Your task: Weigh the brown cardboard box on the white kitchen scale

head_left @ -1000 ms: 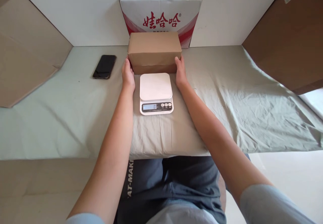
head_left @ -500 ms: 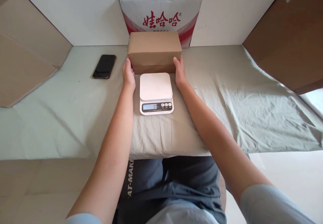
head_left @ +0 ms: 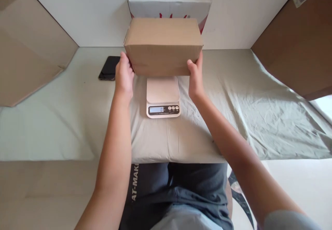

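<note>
Between my two hands I hold a closed brown cardboard box (head_left: pixel 163 57), raised off the cloth. My left hand (head_left: pixel 124 75) presses its left side, and my right hand (head_left: pixel 195 76) grips its right side with the thumb on the front face. Below and nearer to me sits a white digital kitchen scale (head_left: pixel 163 93). Its display reads 0, and the box hides the far edge of its platform. The fingers behind the box are partly out of sight.
A black phone (head_left: pixel 107 69) lies left of my left hand, partly covered by it. Behind the box stands a white carton with red print (head_left: pixel 168 7). Large brown cardboard panels (head_left: pixel 31 50) flank both sides. A pale green cloth (head_left: pixel 64 119) covers the table.
Both hands have lifted the box from behind the scale, and it now looks larger and closer. It covers most of the red lettering on the carton. The scale has stayed in place.
</note>
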A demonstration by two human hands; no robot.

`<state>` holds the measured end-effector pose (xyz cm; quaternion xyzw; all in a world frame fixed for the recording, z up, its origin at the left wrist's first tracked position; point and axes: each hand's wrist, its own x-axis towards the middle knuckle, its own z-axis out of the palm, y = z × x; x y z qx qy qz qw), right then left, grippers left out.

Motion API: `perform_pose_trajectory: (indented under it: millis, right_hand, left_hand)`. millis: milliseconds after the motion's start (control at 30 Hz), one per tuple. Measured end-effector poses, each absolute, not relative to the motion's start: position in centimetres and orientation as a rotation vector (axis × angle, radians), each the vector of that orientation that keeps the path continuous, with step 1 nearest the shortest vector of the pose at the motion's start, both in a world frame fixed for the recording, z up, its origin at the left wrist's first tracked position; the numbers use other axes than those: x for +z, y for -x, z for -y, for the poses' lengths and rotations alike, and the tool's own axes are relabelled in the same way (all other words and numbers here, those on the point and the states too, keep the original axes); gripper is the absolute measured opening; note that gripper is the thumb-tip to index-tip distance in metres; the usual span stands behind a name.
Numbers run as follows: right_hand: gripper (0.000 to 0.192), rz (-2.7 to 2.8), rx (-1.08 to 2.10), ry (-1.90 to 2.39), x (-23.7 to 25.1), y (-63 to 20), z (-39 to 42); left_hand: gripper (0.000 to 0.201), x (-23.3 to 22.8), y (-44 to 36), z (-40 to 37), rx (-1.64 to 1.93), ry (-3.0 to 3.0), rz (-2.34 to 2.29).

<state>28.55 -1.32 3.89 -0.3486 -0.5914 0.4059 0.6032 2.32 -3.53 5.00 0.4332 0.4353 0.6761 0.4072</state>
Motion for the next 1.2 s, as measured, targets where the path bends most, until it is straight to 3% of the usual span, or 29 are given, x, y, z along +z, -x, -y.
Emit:
perform_pose_trajectory:
  millis: [67, 300, 467, 733, 1200]
  right_hand:
    - [0.093, 1.387, 0.928, 0.786, 3.9, -29.1, 4.0]
    - [0.103, 1.421, 0.932, 0.747, 1.1, -29.4, 10.0]
    - [0.106, 1.457, 0.978, 0.765, 0.4, -29.2, 10.3]
    - [0.094, 1.382, 1.003, 0.753, 0.3, -29.7, 10.1]
    - [0.102, 1.326, 1.029, 0.790, 0.0, -29.3, 10.5]
  left_hand:
    - [0.062, 5.0, -2.4, 6.8, 1.704, -1.161, -1.005]
    - [0.084, 2.5, -3.2, 12.6, 1.777, -1.179, -1.045]
    - [0.078, 1.7, -4.0, 13.8, 1.825, -1.127, -1.106]
    - [0.077, 0.9, -5.5, 14.8, 1.878, -1.087, -1.143]
    - [0.081, 0.4, -5.6, 14.7, 1.887, -1.072, -1.191]
